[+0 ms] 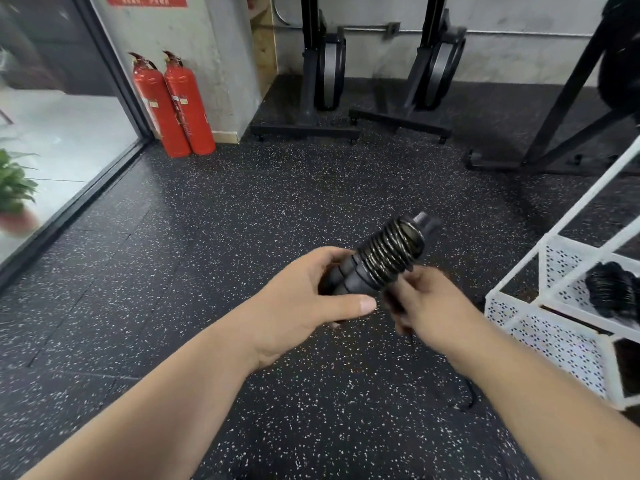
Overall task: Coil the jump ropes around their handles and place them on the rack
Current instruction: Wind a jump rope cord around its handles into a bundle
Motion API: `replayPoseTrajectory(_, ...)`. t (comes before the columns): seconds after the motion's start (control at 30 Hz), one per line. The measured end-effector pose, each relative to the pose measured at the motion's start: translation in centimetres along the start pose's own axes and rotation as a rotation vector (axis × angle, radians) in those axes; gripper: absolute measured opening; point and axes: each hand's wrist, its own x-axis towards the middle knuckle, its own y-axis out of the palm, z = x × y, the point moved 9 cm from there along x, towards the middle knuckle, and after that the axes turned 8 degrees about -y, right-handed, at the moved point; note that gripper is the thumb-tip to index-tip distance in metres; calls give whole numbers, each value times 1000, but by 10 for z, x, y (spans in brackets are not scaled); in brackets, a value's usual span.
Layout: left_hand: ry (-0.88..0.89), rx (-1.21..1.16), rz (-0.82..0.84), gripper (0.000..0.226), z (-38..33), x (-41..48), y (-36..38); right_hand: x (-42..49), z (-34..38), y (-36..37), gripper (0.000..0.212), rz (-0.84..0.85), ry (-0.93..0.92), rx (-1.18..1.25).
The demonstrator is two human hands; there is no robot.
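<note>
My left hand (304,299) grips the lower end of two black jump rope handles (349,275) held side by side, pointing up to the right. Dark rope (391,252) is coiled in several turns around their upper part. My right hand (426,303) pinches the loose rope just below the coil; a short tail (471,396) hangs under my right forearm. The white perforated rack (554,327) stands at the right. On its upper shelf lies another coiled black jump rope (613,289).
Black speckled rubber floor (242,220) spreads all around. Two red fire extinguishers (173,102) stand by the wall at back left beside a glass door. Black machine stands (311,126) line the back wall. A potted plant (14,188) is at far left.
</note>
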Motion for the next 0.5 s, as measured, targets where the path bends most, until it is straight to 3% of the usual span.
replayPoseTrajectory(0.23,-123,237,-386,49,25,5,-32,-3,-6,41,16,166,-70,-471)
replayPoseTrajectory(0.5,-122,486,-560,48,23,2,-54,-22,21,38,27,164,-207,-907)
